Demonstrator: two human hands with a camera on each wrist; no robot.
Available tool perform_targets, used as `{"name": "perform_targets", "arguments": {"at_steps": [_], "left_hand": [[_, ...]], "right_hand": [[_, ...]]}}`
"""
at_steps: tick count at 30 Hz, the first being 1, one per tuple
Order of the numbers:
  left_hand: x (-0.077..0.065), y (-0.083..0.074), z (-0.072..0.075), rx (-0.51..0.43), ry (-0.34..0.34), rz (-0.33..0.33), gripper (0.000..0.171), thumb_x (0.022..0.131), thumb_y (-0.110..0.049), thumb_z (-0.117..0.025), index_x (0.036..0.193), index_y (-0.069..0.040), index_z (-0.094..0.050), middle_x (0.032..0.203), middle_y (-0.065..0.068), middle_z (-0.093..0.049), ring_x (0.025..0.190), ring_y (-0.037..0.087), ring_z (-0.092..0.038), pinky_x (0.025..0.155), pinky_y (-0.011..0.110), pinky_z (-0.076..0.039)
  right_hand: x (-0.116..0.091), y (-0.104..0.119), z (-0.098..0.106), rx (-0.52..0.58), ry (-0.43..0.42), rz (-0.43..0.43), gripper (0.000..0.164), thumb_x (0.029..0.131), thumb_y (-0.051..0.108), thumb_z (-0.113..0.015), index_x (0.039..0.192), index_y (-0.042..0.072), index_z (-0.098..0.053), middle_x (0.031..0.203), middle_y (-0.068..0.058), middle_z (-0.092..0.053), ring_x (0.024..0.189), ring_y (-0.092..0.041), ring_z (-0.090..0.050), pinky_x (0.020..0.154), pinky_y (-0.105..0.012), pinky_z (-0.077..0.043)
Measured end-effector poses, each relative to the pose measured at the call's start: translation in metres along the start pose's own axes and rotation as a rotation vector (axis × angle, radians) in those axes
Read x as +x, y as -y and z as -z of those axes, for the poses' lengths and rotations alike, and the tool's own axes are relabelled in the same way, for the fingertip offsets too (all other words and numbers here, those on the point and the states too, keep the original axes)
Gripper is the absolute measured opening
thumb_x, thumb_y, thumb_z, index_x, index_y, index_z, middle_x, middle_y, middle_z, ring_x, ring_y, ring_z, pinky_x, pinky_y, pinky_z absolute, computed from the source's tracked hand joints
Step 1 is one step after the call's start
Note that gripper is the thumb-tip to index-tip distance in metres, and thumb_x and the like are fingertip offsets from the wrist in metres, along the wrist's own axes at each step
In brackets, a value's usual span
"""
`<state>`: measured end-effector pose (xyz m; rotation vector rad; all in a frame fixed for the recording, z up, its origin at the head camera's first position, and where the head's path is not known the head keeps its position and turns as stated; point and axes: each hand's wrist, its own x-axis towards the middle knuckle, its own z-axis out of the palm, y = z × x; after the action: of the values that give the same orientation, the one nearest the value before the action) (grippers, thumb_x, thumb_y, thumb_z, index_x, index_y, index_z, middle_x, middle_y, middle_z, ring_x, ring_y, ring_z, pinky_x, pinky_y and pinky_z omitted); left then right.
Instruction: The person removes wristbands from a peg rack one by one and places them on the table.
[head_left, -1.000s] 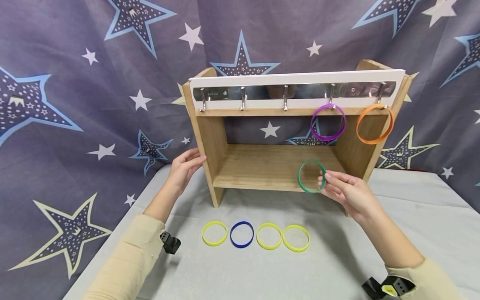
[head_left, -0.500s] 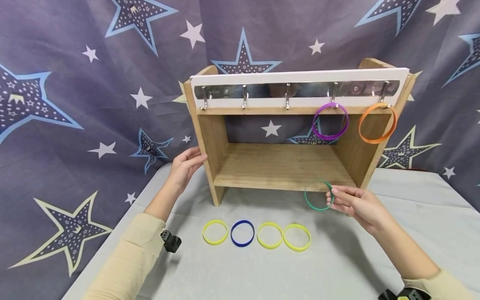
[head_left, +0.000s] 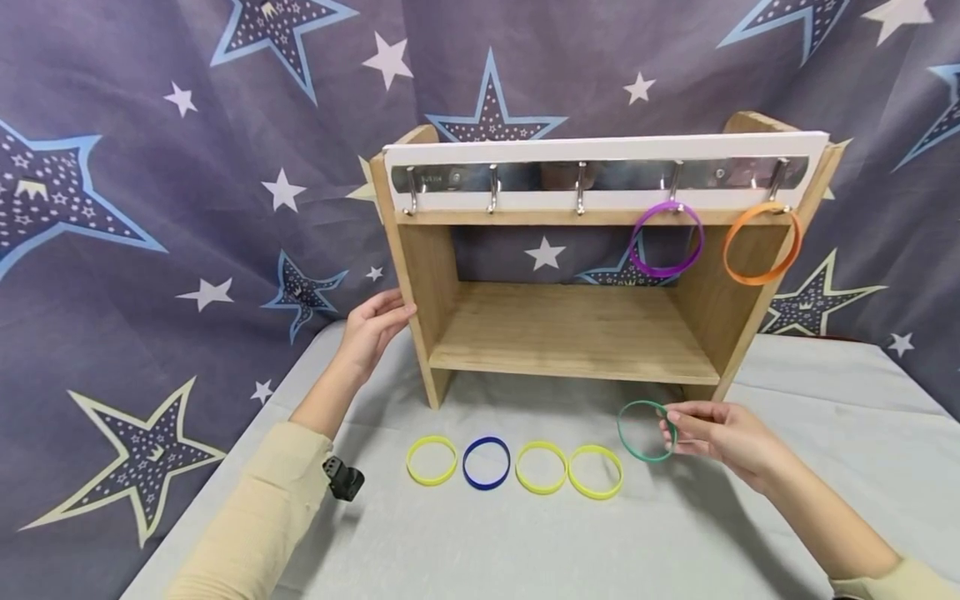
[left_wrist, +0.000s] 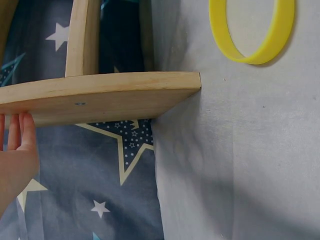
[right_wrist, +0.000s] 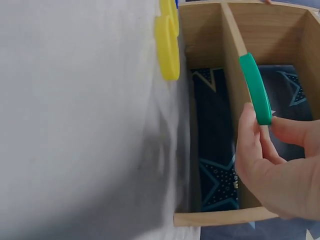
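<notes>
My right hand (head_left: 723, 437) pinches a green wristband (head_left: 647, 431) by its right side, between thumb and fingers, in front of the wooden rack's lower right corner. The right wrist view shows the green band (right_wrist: 256, 90) edge-on above the fingers. At the rack's left side panel, my left hand (head_left: 367, 333) touches the wood with its fingertips; the left wrist view has those fingers against the panel (left_wrist: 100, 100). A purple wristband (head_left: 667, 239) and an orange wristband (head_left: 762, 243) hang from the two rightmost hooks of the metal strip (head_left: 517, 179).
On the grey tablecloth (head_left: 480, 542) a row of wristbands lies before the rack: a yellow band (head_left: 432, 460), a blue band (head_left: 486, 463) and two more yellow ones. The rack (head_left: 570, 333) has a lower shelf. Behind it hangs a star-patterned curtain (head_left: 187, 250).
My right hand has moved down and slightly right with the green wristband, from before the shelf to below its front edge. The left hand stays at the side panel.
</notes>
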<state>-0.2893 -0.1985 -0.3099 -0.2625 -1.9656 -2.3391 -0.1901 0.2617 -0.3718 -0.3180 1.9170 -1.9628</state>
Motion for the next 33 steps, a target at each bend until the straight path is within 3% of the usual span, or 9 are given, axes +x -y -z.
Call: {"name": "perform_targets", "arguments": {"at_steps": [3,7,10,18,25,33], "left_hand": [[0.001,-0.001,-0.001,0.000,0.002,-0.005,0.044,0.090,0.000,-0.057,0.132,0.008,-0.046,0.100,-0.009,-0.066,0.096,0.003,-0.065,0.094,0.015,-0.052],[0.001,-0.001,-0.001,-0.009,0.004,-0.009,0.041,0.090,0.001,-0.057,0.129,0.006,-0.048,0.099,-0.008,-0.067,0.096,0.003,-0.064,0.093,0.015,-0.053],[0.001,-0.001,-0.002,-0.017,0.002,-0.008,0.039,0.090,0.002,-0.056,0.128,0.005,-0.048,0.099,-0.008,-0.067,0.095,0.003,-0.065,0.092,0.015,-0.053],[0.000,-0.001,-0.002,-0.025,0.002,-0.019,0.039,0.090,0.003,-0.055,0.128,0.006,-0.048,0.098,-0.008,-0.067,0.095,0.003,-0.065,0.092,0.015,-0.053],[0.001,0.000,-0.001,-0.030,0.006,-0.017,0.037,0.091,0.003,-0.054,0.127,0.005,-0.048,0.100,-0.008,-0.066,0.096,0.003,-0.064,0.092,0.015,-0.053],[0.000,0.001,-0.001,-0.027,0.001,-0.013,0.039,0.090,0.002,-0.056,0.128,0.006,-0.048,0.098,-0.009,-0.067,0.095,0.003,-0.065,0.093,0.015,-0.053]], "right_hand": [[-0.001,-0.003,0.002,-0.078,0.034,-0.026,0.019,0.098,0.009,-0.051,0.112,0.004,-0.063,0.094,0.005,-0.073,0.088,-0.007,-0.070,0.082,-0.023,-0.060],[-0.001,-0.008,0.003,-0.210,0.070,-0.071,0.039,0.097,0.009,-0.053,0.122,-0.021,-0.049,0.094,0.003,-0.072,0.086,-0.008,-0.070,0.080,-0.025,-0.061],[-0.002,-0.012,0.004,-0.276,0.088,-0.091,0.046,0.096,0.007,-0.053,0.123,-0.028,-0.040,0.093,0.001,-0.071,0.085,-0.007,-0.069,0.077,-0.028,-0.062],[-0.005,-0.017,0.003,-0.438,0.022,-0.135,0.038,0.093,0.004,-0.055,0.117,-0.025,-0.050,0.094,-0.011,-0.070,0.082,-0.010,-0.068,0.074,-0.032,-0.063],[-0.006,-0.016,-0.001,-0.591,-0.053,-0.137,0.034,0.095,0.007,-0.056,0.114,-0.021,-0.055,0.091,-0.013,-0.071,0.075,-0.010,-0.067,0.067,-0.027,-0.062],[-0.007,-0.010,-0.002,-0.651,-0.089,-0.161,0.035,0.093,0.014,-0.061,0.113,-0.015,-0.060,0.094,-0.016,-0.072,0.077,-0.011,-0.068,0.068,-0.028,-0.062]]}}
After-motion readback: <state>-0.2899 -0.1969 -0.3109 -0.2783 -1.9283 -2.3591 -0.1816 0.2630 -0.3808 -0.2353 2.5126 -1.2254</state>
